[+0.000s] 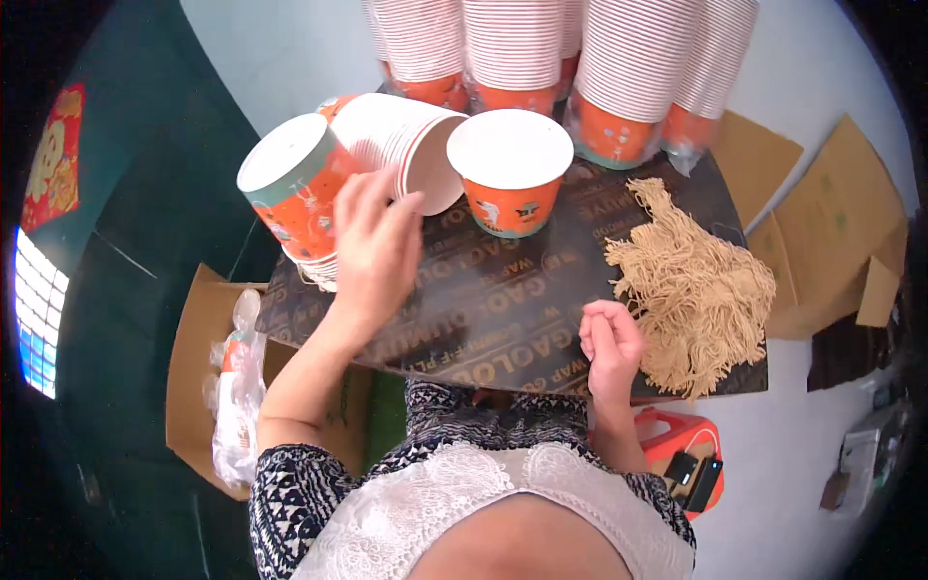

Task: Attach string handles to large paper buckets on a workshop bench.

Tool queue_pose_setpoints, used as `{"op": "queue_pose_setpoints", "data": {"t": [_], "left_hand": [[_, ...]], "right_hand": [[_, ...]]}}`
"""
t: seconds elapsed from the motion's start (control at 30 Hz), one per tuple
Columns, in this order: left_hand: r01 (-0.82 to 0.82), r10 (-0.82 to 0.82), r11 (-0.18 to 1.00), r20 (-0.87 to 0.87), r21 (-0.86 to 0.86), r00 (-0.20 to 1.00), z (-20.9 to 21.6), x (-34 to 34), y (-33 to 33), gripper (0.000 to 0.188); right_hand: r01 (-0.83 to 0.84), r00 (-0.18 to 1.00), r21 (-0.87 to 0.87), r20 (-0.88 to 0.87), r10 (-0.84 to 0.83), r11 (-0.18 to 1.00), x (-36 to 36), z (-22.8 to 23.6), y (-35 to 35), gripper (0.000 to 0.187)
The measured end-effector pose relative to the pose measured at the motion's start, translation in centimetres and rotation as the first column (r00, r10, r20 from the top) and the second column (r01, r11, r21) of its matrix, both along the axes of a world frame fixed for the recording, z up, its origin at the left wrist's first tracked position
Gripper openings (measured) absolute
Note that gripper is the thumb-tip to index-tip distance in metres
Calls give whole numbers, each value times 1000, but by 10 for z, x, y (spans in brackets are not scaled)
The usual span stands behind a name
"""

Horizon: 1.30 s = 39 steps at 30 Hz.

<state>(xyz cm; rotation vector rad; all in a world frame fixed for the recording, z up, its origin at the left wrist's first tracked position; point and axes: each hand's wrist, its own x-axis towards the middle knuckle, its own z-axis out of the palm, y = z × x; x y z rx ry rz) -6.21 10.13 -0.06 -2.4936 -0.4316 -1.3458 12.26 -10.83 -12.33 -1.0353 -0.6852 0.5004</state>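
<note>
My left hand (375, 251) is beside an upside-down stack of orange and green paper cups (307, 208) at the table's left. Its fingers are bent but apart, and I see nothing between them. Just beyond the fingertips, a nested row of white-walled paper cups (425, 159) lies on its side, its mouth facing right. One orange cup (512, 184) stands to the right of it, its broad white top up. My right hand (612, 343) is closed above the near edge, next to a pile of tan tassel-like strings (696, 290); whatever it may hold is hidden.
Tall plastic-wrapped cup stacks (628, 77) line the back of the dark printed tabletop (464, 309). An open carton (188, 377) with bagged cups is at lower left. Cardboard (822, 242) leans at right; a red stool (662, 422) holding small black devices stands below.
</note>
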Motion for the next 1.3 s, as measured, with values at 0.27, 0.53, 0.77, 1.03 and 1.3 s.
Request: {"op": "queue_pose_setpoints", "data": {"t": [0.27, 0.53, 0.77, 1.03, 1.3], "left_hand": [[-93, 108, 994, -414, 57, 904, -4, 61, 50, 45], [198, -259, 963, -440, -180, 860, 4, 58, -7, 12], [315, -391, 901, -246, -297, 887, 7, 31, -56, 29], [378, -365, 862, 102, -338, 925, -8, 1, -59, 15], [383, -352, 823, 153, -420, 924, -23, -8, -57, 10]], "right_hand": [[262, 958, 41, 107, -265, 964, 8, 38, -33, 14], [631, 636, -36, 596, -490, 775, 61, 48, -67, 8], [569, 472, -105, 854, -220, 816, 62, 59, -57, 7], [508, 184, -144, 981, 56, 849, 88, 48, -1, 2], [530, -104, -114, 975, 199, 840, 101, 33, 23, 5]]}}
